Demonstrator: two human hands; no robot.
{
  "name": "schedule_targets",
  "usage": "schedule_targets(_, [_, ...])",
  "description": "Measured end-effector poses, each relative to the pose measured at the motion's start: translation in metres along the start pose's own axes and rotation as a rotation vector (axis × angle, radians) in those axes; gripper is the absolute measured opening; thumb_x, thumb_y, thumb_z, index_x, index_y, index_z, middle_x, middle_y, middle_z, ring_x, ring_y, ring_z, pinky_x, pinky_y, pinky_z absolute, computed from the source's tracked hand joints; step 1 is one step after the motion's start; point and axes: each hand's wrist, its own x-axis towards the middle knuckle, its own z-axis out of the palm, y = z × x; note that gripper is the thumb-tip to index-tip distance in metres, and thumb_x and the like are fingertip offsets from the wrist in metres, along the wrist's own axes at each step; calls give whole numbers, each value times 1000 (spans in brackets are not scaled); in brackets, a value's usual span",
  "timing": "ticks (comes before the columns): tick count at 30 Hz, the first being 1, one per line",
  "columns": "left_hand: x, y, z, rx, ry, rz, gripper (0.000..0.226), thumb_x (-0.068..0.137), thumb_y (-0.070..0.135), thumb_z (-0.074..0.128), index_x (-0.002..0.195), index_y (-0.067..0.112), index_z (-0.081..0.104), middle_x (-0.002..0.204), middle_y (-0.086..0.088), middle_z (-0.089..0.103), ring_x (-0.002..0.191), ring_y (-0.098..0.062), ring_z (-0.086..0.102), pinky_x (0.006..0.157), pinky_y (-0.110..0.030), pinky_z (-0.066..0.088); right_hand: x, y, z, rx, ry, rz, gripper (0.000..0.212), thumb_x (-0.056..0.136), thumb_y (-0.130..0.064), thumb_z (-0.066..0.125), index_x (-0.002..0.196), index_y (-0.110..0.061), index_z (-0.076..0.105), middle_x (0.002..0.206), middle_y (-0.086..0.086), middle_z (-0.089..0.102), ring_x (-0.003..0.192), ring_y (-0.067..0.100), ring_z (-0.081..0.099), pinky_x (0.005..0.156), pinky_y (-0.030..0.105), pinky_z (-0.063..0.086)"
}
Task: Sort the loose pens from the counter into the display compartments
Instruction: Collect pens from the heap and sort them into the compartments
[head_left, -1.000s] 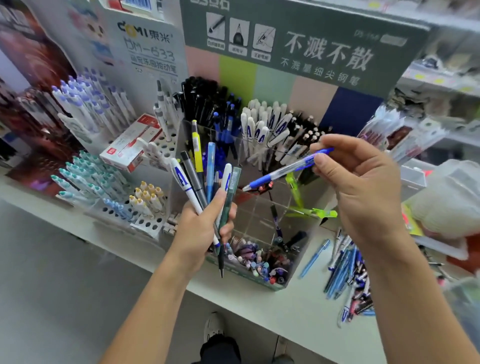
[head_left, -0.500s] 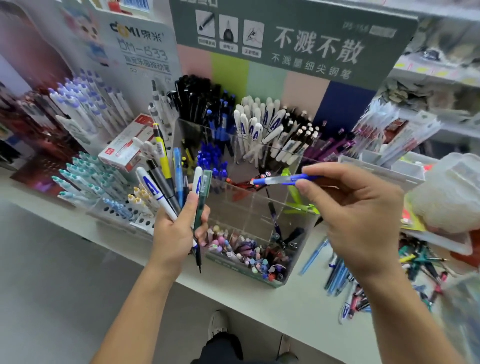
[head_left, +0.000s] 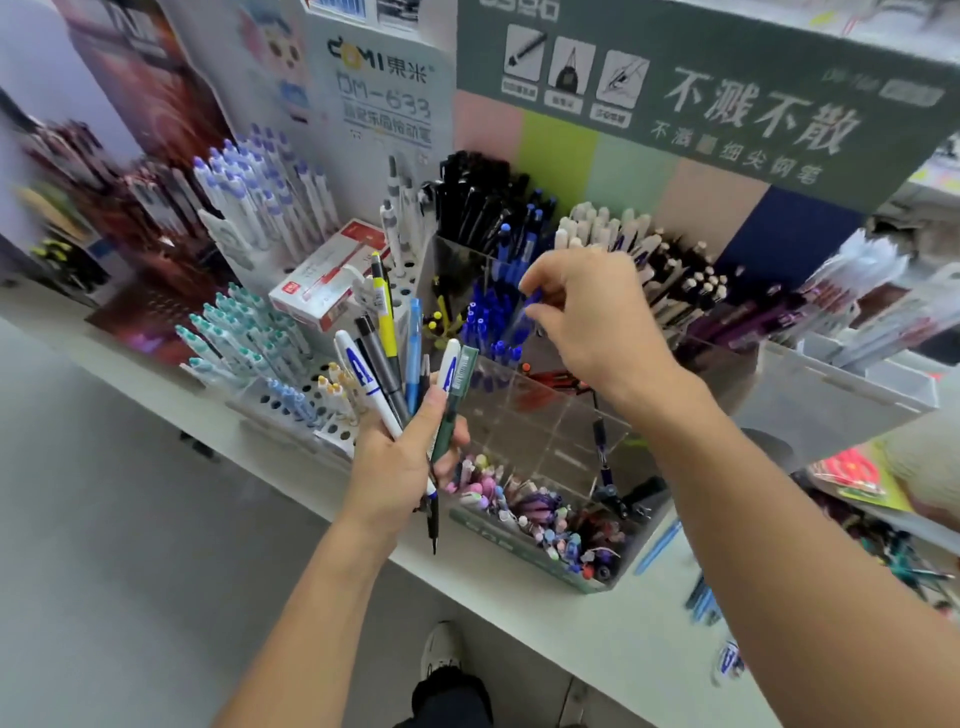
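My right hand is pinching a blue pen between thumb and fingertips and tipping it down over the compartment of blue pens, which sits at about twelve o'clock from my left hand. My left hand is gripping a fanned bundle of pens: two white with blue lettering, a grey one, a yellow-and-black one, a light blue one and a dark green one whose tip is pointing down past my wrist. I am judging this as the drop-in step for one pen, with the bundle waiting its turn. The next move is calling for lining the blue pen up with the clear acrylic organiser wall so it is sliding in among its own kind and not into the neighbouring cell, then letting go. More loose pens are lying on the counter at about five o'clock from the organiser, blurred and partly covered by my right forearm, so I am not counting them. Most of the blue pen is hiding behind my fingers; I cannot tell whether its tip is already touching the others. The right edge is smearing badly.
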Motion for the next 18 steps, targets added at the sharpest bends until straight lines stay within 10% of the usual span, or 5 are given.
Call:
schedule_targets(9, [-5, 1, 3, -175, -190, -82, 29, 103, 15, 45, 103, 25, 73, 73, -16, 59, 45, -19, 39, 44, -28, 36, 22, -8, 30, -232, -232, 123, 7, 86, -7, 75, 92, -11, 76, 85, 9, 70, 82, 30, 68, 76, 40, 59])
schedule_targets(15, [-11, -1, 11, -154, -266, -130, 16, 95, 26, 62, 99, 31, 76, 71, -16, 60, 45, -20, 41, 45, -28, 39, -27, -22, -16, 206, -242, 134, 53, 99, -48, 57, 74, -2, 68, 58, 10, 53, 51, 13, 46, 58, 30, 41])
schedule_targets(18, [-15, 1, 19, -102, -360, -136, 19, 94, 27, 57, 101, 29, 75, 71, -17, 60, 46, -21, 42, 46, -27, 38, -55, -11, -28, 419, -397, 195, 24, 88, -39, 74, 91, -16, 78, 68, -5, 69, 57, 2, 57, 61, 18, 48])
